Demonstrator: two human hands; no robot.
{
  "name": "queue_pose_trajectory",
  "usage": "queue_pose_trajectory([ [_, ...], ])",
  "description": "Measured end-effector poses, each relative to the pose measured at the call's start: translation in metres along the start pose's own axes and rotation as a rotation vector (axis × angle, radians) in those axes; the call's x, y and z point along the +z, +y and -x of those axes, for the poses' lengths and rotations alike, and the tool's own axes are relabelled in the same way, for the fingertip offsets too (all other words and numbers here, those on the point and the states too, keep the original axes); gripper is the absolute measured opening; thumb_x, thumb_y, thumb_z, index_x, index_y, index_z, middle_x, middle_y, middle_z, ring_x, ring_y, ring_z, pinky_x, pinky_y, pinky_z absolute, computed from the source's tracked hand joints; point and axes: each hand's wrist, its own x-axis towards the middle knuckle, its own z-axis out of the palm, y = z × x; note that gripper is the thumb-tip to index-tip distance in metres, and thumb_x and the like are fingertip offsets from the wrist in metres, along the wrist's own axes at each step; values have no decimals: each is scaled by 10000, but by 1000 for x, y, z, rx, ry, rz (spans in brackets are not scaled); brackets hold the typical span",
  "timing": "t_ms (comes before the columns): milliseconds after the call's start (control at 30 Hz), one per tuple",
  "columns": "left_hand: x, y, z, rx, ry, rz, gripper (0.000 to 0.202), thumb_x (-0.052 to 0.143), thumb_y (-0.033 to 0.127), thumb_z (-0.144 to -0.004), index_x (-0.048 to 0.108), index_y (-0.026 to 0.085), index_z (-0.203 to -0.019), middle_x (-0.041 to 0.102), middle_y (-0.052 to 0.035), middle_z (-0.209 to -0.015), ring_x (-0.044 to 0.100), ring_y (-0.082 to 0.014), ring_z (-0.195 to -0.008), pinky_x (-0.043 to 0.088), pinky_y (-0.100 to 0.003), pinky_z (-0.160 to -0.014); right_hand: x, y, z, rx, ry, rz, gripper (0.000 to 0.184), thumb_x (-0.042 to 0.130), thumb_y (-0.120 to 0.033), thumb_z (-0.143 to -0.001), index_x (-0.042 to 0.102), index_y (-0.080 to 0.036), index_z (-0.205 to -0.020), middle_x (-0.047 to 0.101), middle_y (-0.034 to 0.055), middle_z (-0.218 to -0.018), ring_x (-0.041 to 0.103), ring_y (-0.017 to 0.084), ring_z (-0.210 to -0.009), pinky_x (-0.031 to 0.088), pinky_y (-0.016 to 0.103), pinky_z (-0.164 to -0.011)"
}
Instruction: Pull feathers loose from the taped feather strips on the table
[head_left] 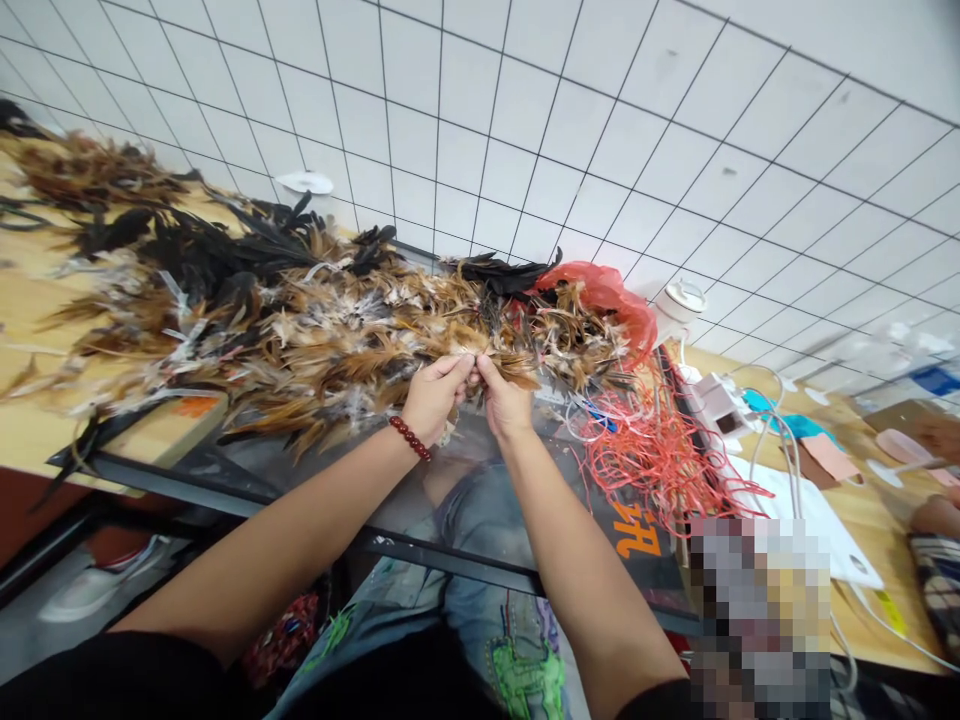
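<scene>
A long heap of brown, tan, white and black feathers lies across the table in the head view. My left hand, with a red bead bracelet at the wrist, is closed in a pinch at the heap's near edge. My right hand pinches beside it, fingertips touching the left ones. Both hold a small tuft of brown feathers between them.
A red plastic bag holds more feathers at the right end. Loose red string is piled to its right. A white jar, white cables and a wooden tabletop are around. Another person's hand shows at far right.
</scene>
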Motion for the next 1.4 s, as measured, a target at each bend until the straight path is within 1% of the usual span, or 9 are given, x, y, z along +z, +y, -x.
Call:
queue_pose_trajectory([
  [233, -6, 8, -7, -55, -50, 213, 246, 798, 333, -673, 691, 146, -792, 631, 4, -694, 520, -67, -607, 410, -196, -571, 1, 0, 7, 26, -110, 62, 221, 780, -356, -633, 698, -201, -768, 678, -18, -700, 587, 107, -599, 532, 257, -614],
  [333, -9, 14, -11, 22, -14, 218, 233, 750, 353, -733, 642, 147, -734, 636, -10, -716, 568, -98, -661, 453, -218, -623, -3, -3, 6, 32, -135, 118, 216, 785, -373, -621, 703, -189, -701, 696, -7, -723, 622, 128, -696, 526, 262, -692],
  [433, -9, 19, -10, 142, -4, 169, 240, 702, 367, -782, 602, 157, -721, 593, 0, -663, 579, -108, -653, 469, -222, -624, -8, -6, 2, 37, -89, 97, 313, 698, -487, -703, 723, -191, -802, 717, 8, -791, 637, 140, -737, 522, 276, -711],
  [533, -8, 18, -7, 111, -88, 38, 254, 702, 372, -776, 595, 149, -721, 510, 26, -566, 509, -87, -515, 430, -207, -521, -10, -9, -2, 13, -61, 80, 359, 652, -524, -743, 717, -204, -894, 725, 15, -889, 638, 129, -761, 519, 279, -748],
  [633, -8, 12, -4, 35, -153, -51, 265, 720, 361, -753, 604, 127, -710, 474, 34, -531, 389, -47, -420, 312, -173, -413, -10, -12, -3, -24, -140, 85, 405, 617, -545, -779, 706, -221, -1006, 716, 26, -1009, 643, 133, -835, 517, 296, -819],
  [767, -7, 10, -4, -36, -156, -71, 288, 733, 375, -733, 603, 119, -711, 453, 39, -520, 303, -23, -395, 198, -154, -374, -13, -10, -3, -111, -262, 158, 459, 523, -573, -851, 656, -272, -1171, 652, 29, -1225, 631, 161, -1019, 489, 340, -941],
  [900, -6, 13, -3, -27, -129, -82, 291, 724, 384, -735, 603, 119, -727, 456, 39, -526, 307, -28, -402, 203, -156, -374, -18, -4, -3, -157, -344, 286, 434, 501, -558, -879, 697, -255, -1120, 655, 31, -1242, 556, 186, -1213, 384, 373, -1087],
  [1233, -9, 7, -7, -15, -91, -134, 286, 734, 379, -706, 616, 119, -709, 445, 43, -505, 302, -31, -400, 180, -167, -381, -17, 0, -7, -100, -279, 247, 394, 611, -539, -810, 728, -243, -1044, 702, 31, -1142, 603, 183, -1140, 414, 361, -1059],
  [1400, -8, 12, -4, -68, -174, -144, 340, 763, 414, -676, 607, 112, -701, 433, 47, -497, 285, -22, -393, 171, -163, -385, -17, -3, -7, 3, -290, 143, 368, 673, -481, -768, 719, -242, -1044, 720, 27, -1055, 647, 155, -972, 485, 307, -934],
])
